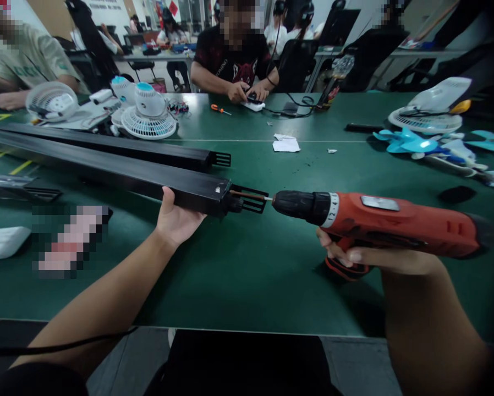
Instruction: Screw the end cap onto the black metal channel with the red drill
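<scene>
On green table point(239, 275), left hand point(175, 220) gripping black bar point(119, 176); right hand point(354, 256) clutching level drill point(379, 220)

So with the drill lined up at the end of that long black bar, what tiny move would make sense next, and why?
Probably squeeze the trigger while pressing gently forward. The orange cordless drill in the right hand has its bit tip level with the end of the black bar, by the slotted end fitting, and the left hand braces the bar from below on the green table.
</scene>
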`<state>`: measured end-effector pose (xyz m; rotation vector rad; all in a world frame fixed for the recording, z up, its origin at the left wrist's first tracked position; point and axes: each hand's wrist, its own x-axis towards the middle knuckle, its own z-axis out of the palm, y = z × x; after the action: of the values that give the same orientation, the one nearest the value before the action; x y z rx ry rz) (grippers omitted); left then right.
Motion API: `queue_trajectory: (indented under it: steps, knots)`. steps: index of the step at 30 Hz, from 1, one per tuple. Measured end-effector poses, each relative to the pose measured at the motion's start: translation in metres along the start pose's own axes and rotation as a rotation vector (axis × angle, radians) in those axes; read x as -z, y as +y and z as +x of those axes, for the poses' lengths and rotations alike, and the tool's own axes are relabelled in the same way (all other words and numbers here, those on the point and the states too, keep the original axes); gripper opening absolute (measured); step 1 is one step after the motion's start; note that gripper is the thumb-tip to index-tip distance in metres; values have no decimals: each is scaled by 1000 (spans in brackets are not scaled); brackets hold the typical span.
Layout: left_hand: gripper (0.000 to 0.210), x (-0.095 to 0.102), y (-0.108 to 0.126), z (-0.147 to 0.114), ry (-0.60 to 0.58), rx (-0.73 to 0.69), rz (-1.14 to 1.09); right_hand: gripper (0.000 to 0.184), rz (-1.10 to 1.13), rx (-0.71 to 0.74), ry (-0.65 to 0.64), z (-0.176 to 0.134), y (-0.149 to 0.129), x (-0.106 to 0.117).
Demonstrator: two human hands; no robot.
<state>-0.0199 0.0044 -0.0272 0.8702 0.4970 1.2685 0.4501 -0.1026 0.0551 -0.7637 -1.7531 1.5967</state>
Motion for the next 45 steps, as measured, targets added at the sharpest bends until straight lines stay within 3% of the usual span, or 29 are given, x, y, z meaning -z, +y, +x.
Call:
queue_trajectory:
  steps: [6, 14, 27, 36, 45]
  knots:
    - [108, 1, 0, 0, -1, -7, 10, 30, -37, 55, 13, 1, 1, -1]
    - [98, -11, 0, -2, 60, -22, -81, 21, -55, 58, 8, 1, -4, -2]
    - [93, -14, 4, -3, 57, -17, -48, 29, 24, 62, -22, 4, -1, -1]
    - [103, -17, 4, -3, 57, -9, -31, 28, 8, 11, 32, 0, 3, -2]
    - [103, -13, 5, -1, 40, 3, -42, 28, 7, 100, -19, 6, -5, -3]
